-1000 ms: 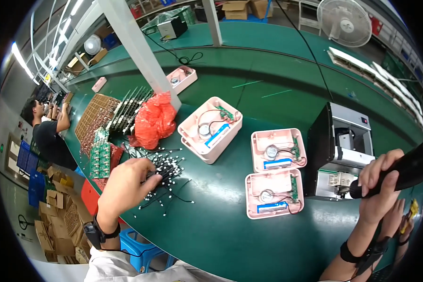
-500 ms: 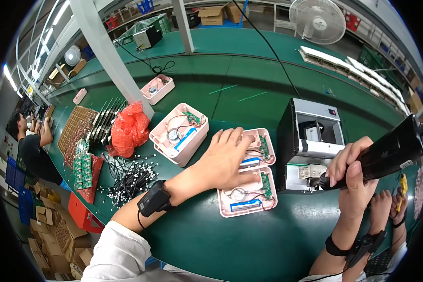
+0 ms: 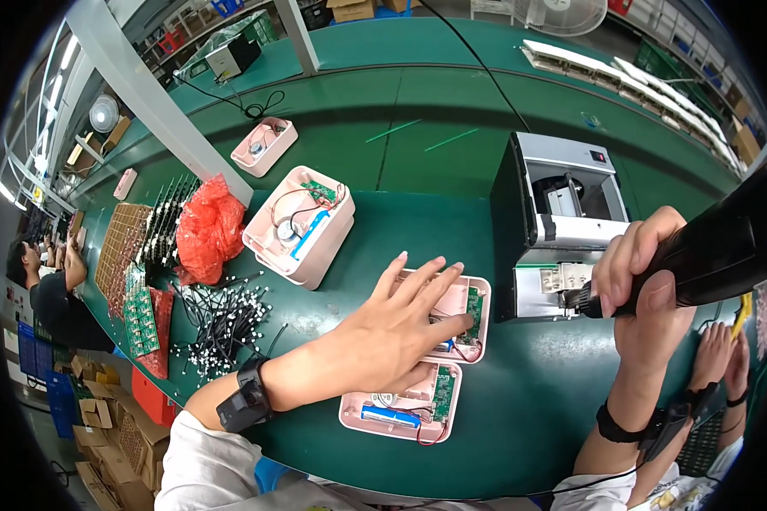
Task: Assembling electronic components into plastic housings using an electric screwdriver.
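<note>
My left hand [image 3: 392, 328] lies with fingers spread over a pink plastic case half [image 3: 483, 341], palm down. A second pink case half [image 3: 349, 423] sits nearer me, partly under the heel and thumb of that hand. Each case holds a green circuit board [image 3: 442, 393], a blue battery [image 3: 390, 416] and thin wires; fingers cover part of the insides. My right hand [image 3: 643, 272] is wrapped round a black electric screwdriver [image 3: 716, 255]. Its tip meets the metal outlet of a black and silver screw feeder [image 3: 571, 226]; the exact contact is too small to see.
Left of my hand stand stacked pink cases [image 3: 307, 226], a red plastic bag [image 3: 209, 230], a heap of black cables [image 3: 226, 328] and green circuit boards [image 3: 142, 315]. Another pink case [image 3: 264, 146] lies farther back. At right, another person's hands [image 3: 720, 358] are close to my right arm.
My left hand and the two pink case halves have come nearer me, the closer case also shifting left. My right hand stays at the screw feeder with the screwdriver. The whole view has shifted slightly.
</note>
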Action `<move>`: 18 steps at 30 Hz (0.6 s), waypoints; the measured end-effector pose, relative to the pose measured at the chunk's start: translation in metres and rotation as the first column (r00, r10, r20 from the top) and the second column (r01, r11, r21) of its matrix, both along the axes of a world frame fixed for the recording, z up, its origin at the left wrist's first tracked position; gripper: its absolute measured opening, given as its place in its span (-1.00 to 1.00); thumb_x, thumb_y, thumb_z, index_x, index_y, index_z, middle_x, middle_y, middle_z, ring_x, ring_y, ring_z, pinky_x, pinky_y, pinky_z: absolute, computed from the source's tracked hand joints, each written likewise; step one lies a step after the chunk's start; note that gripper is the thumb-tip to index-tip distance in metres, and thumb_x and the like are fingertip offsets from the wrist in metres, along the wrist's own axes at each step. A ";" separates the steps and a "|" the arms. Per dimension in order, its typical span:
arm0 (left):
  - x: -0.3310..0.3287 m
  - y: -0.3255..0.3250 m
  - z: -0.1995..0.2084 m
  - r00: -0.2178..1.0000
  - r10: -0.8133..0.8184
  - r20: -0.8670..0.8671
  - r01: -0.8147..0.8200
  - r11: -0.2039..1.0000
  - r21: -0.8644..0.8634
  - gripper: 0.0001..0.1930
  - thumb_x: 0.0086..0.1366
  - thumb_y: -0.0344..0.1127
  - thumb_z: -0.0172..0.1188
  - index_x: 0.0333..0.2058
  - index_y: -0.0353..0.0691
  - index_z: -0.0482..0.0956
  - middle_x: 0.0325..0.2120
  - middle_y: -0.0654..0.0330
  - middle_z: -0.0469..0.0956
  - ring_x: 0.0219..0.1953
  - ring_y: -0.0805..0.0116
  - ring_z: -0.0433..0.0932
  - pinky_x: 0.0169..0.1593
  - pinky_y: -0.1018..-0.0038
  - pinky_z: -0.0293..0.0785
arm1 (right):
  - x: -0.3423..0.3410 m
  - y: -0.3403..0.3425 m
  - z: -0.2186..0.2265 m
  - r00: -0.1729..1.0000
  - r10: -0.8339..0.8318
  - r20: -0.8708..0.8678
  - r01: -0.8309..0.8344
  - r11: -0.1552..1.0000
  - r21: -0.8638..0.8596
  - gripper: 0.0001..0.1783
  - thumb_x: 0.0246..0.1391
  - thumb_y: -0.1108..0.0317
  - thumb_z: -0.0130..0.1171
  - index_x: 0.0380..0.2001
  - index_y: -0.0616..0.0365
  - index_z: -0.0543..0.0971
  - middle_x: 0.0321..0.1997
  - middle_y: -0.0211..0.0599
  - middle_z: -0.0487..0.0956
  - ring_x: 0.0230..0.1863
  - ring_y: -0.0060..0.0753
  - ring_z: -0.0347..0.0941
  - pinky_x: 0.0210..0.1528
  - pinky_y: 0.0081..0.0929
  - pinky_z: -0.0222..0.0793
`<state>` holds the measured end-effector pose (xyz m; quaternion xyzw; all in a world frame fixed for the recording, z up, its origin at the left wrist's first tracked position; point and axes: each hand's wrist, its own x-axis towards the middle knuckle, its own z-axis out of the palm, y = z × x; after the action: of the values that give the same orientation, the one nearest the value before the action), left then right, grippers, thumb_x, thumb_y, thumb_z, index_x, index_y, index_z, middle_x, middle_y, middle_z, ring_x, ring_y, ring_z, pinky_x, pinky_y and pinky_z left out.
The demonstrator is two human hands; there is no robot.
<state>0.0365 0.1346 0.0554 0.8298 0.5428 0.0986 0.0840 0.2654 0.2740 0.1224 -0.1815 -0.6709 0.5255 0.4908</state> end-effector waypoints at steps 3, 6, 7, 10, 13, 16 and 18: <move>0.001 0.003 -0.001 1.000 -0.021 -0.014 0.020 1.000 -0.020 -0.35 0.07 -0.19 0.42 0.20 -0.12 0.57 0.46 -0.33 0.11 0.50 -0.29 0.11 0.47 -0.23 0.05 | 0.001 -0.001 -0.002 1.000 -0.012 -0.016 0.012 1.000 0.002 -0.31 0.16 -0.25 0.44 -0.35 0.11 0.31 -0.61 -0.46 0.34 -0.63 -0.59 0.28 -0.53 -0.59 0.31; 0.001 0.004 0.006 0.996 0.011 0.086 -0.006 0.999 -0.051 -0.47 0.11 -0.19 0.40 0.10 -0.16 0.66 0.44 -0.27 0.20 0.48 -0.21 0.18 0.47 -0.16 0.10 | -0.001 -0.001 0.000 1.000 -0.021 -0.019 0.022 1.000 0.016 -0.31 0.15 -0.24 0.44 -0.34 0.11 0.32 -0.61 -0.46 0.35 -0.63 -0.59 0.28 -0.53 -0.59 0.31; 0.000 0.007 0.008 0.996 0.006 0.088 -0.001 0.999 -0.052 -0.47 0.11 -0.19 0.40 0.10 -0.16 0.66 0.44 -0.27 0.20 0.48 -0.21 0.18 0.47 -0.16 0.10 | -0.001 -0.001 0.000 0.999 -0.028 -0.018 0.029 0.999 0.022 -0.31 0.15 -0.24 0.45 -0.34 0.11 0.32 -0.61 -0.45 0.35 -0.64 -0.59 0.28 -0.53 -0.59 0.31; -0.003 0.022 0.019 0.994 -0.078 0.081 0.084 0.993 -0.082 -0.59 0.15 -0.24 0.35 0.00 -0.20 0.72 0.38 -0.18 0.33 0.44 -0.10 0.28 0.45 -0.01 0.19 | 0.000 0.000 -0.001 1.000 -0.022 -0.019 0.023 0.999 0.036 -0.32 0.16 -0.24 0.44 -0.33 0.11 0.31 -0.61 -0.45 0.35 -0.64 -0.59 0.27 -0.53 -0.59 0.31; 0.000 0.044 0.010 0.984 -0.164 0.069 0.169 0.983 -0.075 -0.65 0.16 -0.28 0.33 -0.07 -0.22 0.74 0.33 -0.11 0.40 0.42 -0.04 0.33 0.42 0.09 0.26 | 0.000 0.001 -0.002 1.000 -0.014 -0.020 0.015 0.999 0.052 -0.33 0.17 -0.23 0.43 -0.33 0.11 0.31 -0.60 -0.44 0.34 -0.64 -0.59 0.27 -0.53 -0.59 0.30; 0.005 0.048 0.009 0.978 -0.206 0.024 0.207 0.976 -0.071 -0.70 0.16 -0.33 0.33 -0.12 -0.23 0.75 0.30 -0.06 0.45 0.39 0.01 0.37 0.39 0.15 0.32 | 0.000 0.003 -0.005 1.000 -0.004 -0.022 0.005 0.998 0.065 -0.34 0.18 -0.22 0.42 -0.32 0.11 0.31 -0.60 -0.44 0.34 -0.64 -0.60 0.25 -0.54 -0.60 0.29; 0.012 0.049 0.010 0.976 -0.212 -0.044 0.209 0.976 -0.067 -0.73 0.15 -0.37 0.33 -0.15 -0.24 0.75 0.27 -0.03 0.49 0.37 0.05 0.39 0.36 0.18 0.37 | 0.002 0.005 -0.007 1.000 -0.018 -0.019 0.019 0.997 0.081 -0.35 0.20 -0.21 0.41 -0.32 0.10 0.31 -0.60 -0.43 0.34 -0.64 -0.61 0.25 -0.54 -0.60 0.28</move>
<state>0.0481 0.1837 0.0653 0.8819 0.4565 0.0509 0.1057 0.2673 0.2786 0.1150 -0.1628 -0.6854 0.4948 0.5088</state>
